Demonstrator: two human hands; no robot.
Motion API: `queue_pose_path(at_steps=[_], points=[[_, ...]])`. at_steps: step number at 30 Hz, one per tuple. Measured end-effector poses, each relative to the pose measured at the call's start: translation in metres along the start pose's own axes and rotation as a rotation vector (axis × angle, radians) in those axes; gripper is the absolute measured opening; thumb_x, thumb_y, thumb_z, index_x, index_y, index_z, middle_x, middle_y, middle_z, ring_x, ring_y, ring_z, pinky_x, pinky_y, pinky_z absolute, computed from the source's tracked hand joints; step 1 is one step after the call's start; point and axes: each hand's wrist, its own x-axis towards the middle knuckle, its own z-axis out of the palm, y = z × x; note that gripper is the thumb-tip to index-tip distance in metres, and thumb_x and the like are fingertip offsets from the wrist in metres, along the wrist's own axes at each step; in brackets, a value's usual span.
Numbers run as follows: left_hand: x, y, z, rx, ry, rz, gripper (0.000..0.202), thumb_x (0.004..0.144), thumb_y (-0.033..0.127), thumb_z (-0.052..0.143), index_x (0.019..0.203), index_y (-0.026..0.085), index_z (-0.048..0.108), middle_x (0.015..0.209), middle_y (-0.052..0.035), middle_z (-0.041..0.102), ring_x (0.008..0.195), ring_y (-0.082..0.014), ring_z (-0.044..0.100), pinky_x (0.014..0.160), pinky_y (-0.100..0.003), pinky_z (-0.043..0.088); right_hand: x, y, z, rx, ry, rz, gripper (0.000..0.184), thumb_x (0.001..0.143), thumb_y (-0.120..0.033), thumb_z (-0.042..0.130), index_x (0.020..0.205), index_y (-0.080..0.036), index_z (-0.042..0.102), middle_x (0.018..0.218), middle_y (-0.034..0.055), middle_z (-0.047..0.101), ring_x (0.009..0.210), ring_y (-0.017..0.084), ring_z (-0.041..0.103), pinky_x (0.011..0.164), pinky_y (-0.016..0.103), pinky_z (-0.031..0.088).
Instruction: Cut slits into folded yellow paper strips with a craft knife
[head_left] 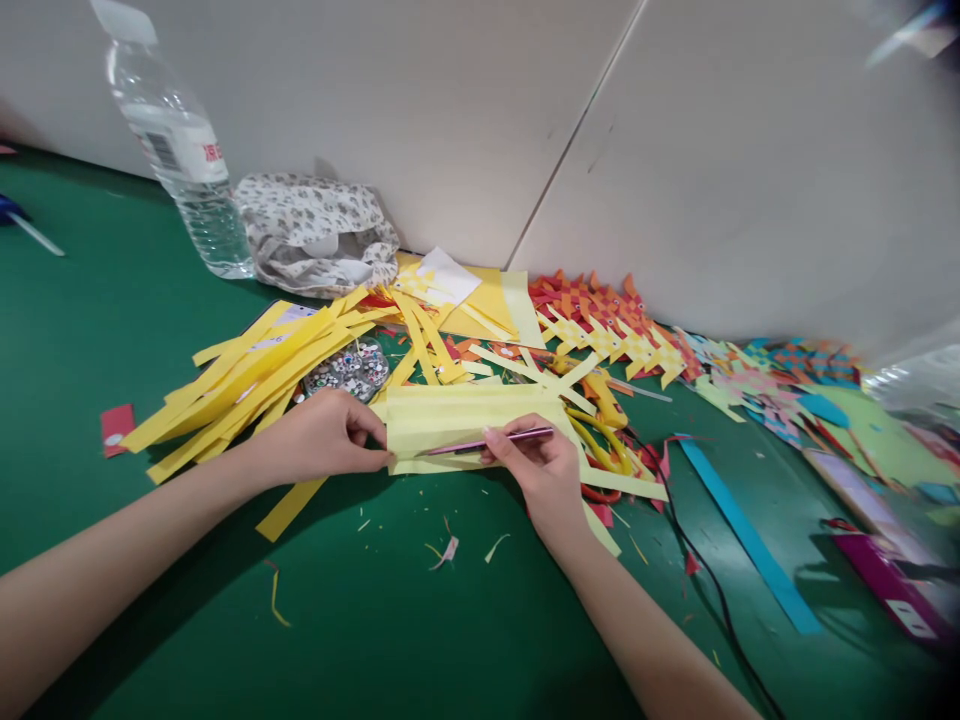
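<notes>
A folded pale yellow paper sheet lies on the green table in front of me. My left hand pinches the sheet's left edge, fingers closed on it. My right hand grips a thin pink-purple pen-like tool that lies across the paper, its tip pointing left toward my left hand. Yellow-handled scissors lie just right of my right hand.
A pile of yellow paper strips and a clear dish of googly eyes sit behind my left hand. A water bottle and patterned cloth pouch stand by the wall. Woven paper fish, a blue strip, a black cable.
</notes>
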Motion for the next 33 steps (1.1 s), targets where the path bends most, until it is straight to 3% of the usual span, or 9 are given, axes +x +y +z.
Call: queue_pose_path(at_steps=[10, 16, 33], points=[[0.002, -0.0052, 0.0033, 0.032, 0.028, 0.03, 0.022, 0.069, 0.04, 0.065, 0.062, 0.02, 0.07, 0.047, 0.0054, 0.048, 0.045, -0.0078, 0.039, 0.045, -0.022, 0.027, -0.0011, -0.0049, 0.0018, -0.024, -0.061, 0.025, 0.025, 0.07, -0.036, 0.082, 0.072, -0.019, 0.063, 0.061, 0.001, 0.07, 0.057, 0.017, 0.07, 0.059, 0.027, 0.059], [0.0005, -0.001, 0.0023, 0.034, 0.023, 0.01, 0.023, 0.069, 0.04, 0.065, 0.061, 0.019, 0.068, 0.046, 0.0053, 0.048, 0.046, -0.0077, 0.039, 0.045, -0.021, 0.027, -0.001, -0.0019, 0.0, -0.013, 0.01, -0.02, 0.026, 0.068, -0.035, 0.084, 0.071, -0.019, 0.063, 0.059, -0.0005, 0.068, 0.054, 0.015, 0.067, 0.056, 0.024, 0.057], [0.0018, -0.0073, 0.0048, 0.051, 0.027, 0.009, 0.025, 0.07, 0.044, 0.065, 0.063, 0.02, 0.069, 0.047, 0.0051, 0.05, 0.045, -0.0082, 0.041, 0.045, -0.022, 0.028, 0.0012, -0.0035, -0.0052, 0.041, 0.029, -0.039, 0.026, 0.066, -0.033, 0.085, 0.068, -0.019, 0.062, 0.058, -0.0012, 0.066, 0.052, 0.013, 0.064, 0.054, 0.024, 0.055]])
